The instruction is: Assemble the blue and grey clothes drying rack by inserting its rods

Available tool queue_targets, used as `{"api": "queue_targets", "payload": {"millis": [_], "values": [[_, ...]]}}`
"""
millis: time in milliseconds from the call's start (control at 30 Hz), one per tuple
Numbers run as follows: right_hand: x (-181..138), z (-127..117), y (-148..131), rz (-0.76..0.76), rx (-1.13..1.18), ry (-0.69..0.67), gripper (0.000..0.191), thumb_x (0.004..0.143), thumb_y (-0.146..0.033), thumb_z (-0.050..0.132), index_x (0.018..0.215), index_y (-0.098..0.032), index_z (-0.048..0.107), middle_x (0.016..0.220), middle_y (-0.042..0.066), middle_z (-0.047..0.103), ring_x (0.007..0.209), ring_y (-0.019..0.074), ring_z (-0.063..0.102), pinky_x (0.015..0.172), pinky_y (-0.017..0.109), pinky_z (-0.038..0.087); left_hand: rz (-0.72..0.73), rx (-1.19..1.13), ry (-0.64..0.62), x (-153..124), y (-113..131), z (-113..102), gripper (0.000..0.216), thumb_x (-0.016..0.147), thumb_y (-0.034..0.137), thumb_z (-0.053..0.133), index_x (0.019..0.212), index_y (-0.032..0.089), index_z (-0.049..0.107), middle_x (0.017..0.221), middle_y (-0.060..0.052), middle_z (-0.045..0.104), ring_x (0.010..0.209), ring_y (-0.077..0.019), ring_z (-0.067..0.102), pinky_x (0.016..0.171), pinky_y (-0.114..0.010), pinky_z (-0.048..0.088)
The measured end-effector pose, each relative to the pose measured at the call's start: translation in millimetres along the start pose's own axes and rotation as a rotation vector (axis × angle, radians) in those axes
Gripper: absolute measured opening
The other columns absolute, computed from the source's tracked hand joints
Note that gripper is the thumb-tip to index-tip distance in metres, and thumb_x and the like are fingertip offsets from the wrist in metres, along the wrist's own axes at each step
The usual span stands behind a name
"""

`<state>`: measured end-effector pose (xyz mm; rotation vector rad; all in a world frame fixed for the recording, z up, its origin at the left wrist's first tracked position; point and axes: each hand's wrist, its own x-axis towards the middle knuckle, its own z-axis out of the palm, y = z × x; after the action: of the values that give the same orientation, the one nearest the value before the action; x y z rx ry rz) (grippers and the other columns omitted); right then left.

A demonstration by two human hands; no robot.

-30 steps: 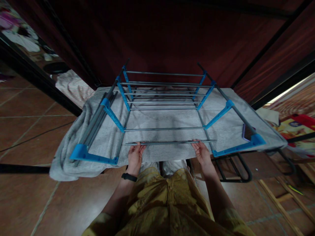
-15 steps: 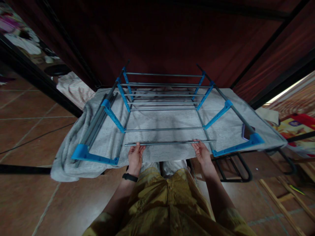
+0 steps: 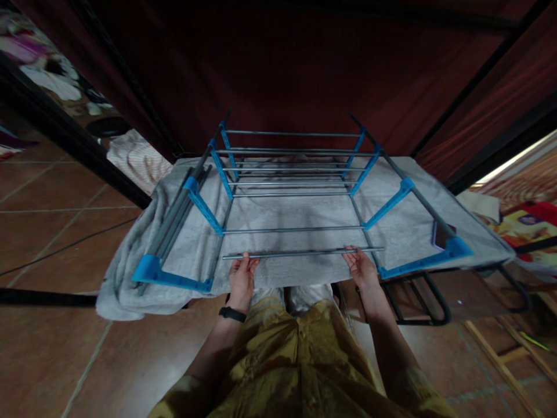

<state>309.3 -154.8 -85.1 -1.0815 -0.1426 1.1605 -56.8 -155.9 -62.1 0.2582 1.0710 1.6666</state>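
Note:
Between my two hands a thin grey metal rod (image 3: 300, 253) lies crosswise, close to the near side of a rack frame. My left hand (image 3: 242, 277) pinches it near its left end, thumb and fingers closed. Near the other end my right hand (image 3: 362, 268) grips it the same way. The rack has grey tubes and blue plastic brackets (image 3: 385, 204); several crossbars (image 3: 293, 169) join its two sides at the back. One lower crossbar (image 3: 291, 230) runs just beyond the held rod. A blue end bracket (image 3: 174, 278) sits left of my left hand, another (image 3: 429, 259) right of my right hand.
A grey cloth (image 3: 287, 209) covers the surface under the rack. Loose grey tubes (image 3: 179, 220) lie along the left side. On the right rests a phone (image 3: 441, 237). A dark red curtain (image 3: 278, 69) hangs behind; a wooden frame (image 3: 500, 366) lies on the tiled floor.
The view has shifted slightly, so everything appears a little further right. Both hands keep the rod in nearly the same place relative to the rack.

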Motion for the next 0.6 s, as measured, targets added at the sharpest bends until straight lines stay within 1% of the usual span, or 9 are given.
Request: {"api": "queue_targets", "payload": {"millis": [233,333,600], "values": [[10.3,-1.2,-9.7,-0.015,0.003,0.034,0.011,0.089,-0.016,0.058,0.083,-0.022,0.065,0.080,0.002,0.076,0.077,0.0141,0.075,0.081,0.029,0.064,0.005,0.023,0.002,0.5,-0.9,-1.1,0.044,0.067,0.032,0.087,0.064,0.020,0.045,0.061,0.004,0.064,0.066,-0.0124,0.068,0.080,-0.030,0.055],[13.6,-2.1,-10.2,-0.005,0.023,0.058,0.012,0.089,-0.015,0.056,0.083,-0.021,0.065,0.078,0.003,0.075,0.075,0.0133,0.074,0.081,0.027,0.064,0.003,0.028,0.005,0.6,-0.5,-1.3,0.044,0.068,0.032,0.087,0.064,0.019,0.045,0.061,0.004,0.064,0.066,-0.0124,0.068,0.080,-0.030,0.055],[10.9,3.7,-10.8,0.019,0.055,0.101,0.016,0.090,-0.012,0.053,0.081,-0.020,0.064,0.076,0.002,0.075,0.072,0.0123,0.073,0.076,0.025,0.063,-0.010,-0.002,0.017,1.3,0.1,-0.2,0.044,0.066,0.028,0.088,0.064,0.019,0.045,0.062,0.004,0.064,0.066,-0.0123,0.068,0.081,-0.031,0.056]]}}
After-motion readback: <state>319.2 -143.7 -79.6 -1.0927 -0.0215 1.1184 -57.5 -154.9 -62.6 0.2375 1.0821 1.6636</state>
